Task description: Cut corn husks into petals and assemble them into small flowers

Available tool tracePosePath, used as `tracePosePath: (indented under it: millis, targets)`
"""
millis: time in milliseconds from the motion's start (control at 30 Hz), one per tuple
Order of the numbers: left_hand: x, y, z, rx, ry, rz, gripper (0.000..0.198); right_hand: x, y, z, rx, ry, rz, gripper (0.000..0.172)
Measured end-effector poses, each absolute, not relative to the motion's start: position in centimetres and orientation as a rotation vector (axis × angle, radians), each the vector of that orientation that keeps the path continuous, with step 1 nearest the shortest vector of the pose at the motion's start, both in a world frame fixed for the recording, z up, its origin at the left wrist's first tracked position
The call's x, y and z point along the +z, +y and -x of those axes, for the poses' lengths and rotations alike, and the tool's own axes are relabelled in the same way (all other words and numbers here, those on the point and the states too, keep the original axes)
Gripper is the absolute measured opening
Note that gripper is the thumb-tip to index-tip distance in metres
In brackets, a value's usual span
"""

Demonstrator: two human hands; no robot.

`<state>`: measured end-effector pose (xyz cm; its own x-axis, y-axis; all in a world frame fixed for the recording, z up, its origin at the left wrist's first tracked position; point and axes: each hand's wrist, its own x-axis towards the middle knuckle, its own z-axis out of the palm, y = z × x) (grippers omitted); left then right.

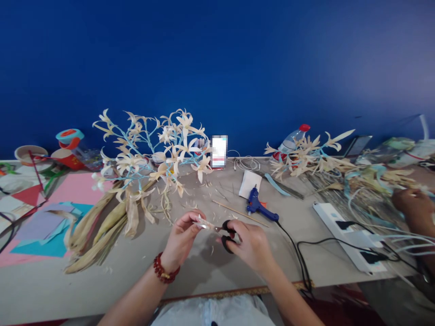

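My left hand [181, 240] pinches a small pale strip of dried husk [203, 222] above the grey table [204, 271]. A red bead bracelet [163, 270] circles that wrist. My right hand [249, 244] grips black-handled scissors [226, 233], whose blades meet the strip. Just beyond the hands lies a thin wooden stick [238, 212]. A blue glue gun [260, 206] rests to the right of it, its black cord trailing off the table edge.
A branch of cream husk flowers on blue stems [152, 145] and long dried husks [98, 231] lie left. Coloured paper sheets [50, 217] cover the far left. A white power strip [346, 235], more husk flowers [306, 156], a bottle [292, 140] and another person's hand [411, 203] are right.
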<state>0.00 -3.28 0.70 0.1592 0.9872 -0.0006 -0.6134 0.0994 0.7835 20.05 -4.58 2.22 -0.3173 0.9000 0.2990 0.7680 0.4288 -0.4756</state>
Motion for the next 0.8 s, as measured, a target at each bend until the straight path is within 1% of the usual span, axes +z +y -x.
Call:
tracePosePath:
  millis: [200,400,800]
  targets:
    - [0.6,-3.3,0.0,1.315,0.65,-0.735,0.007,1.8,-4.6,-20.2,0.321,-2.129,1.389,0.023]
    - [0.5,-3.2,0.0,1.31,0.66,-0.744,0.005,2.3,-4.6,-20.4,0.388,-2.102,1.384,0.031]
    - [0.8,-3.3,0.0,1.325,0.693,-0.759,0.008,2.7,-4.8,-20.4,0.33,-2.183,1.43,0.026]
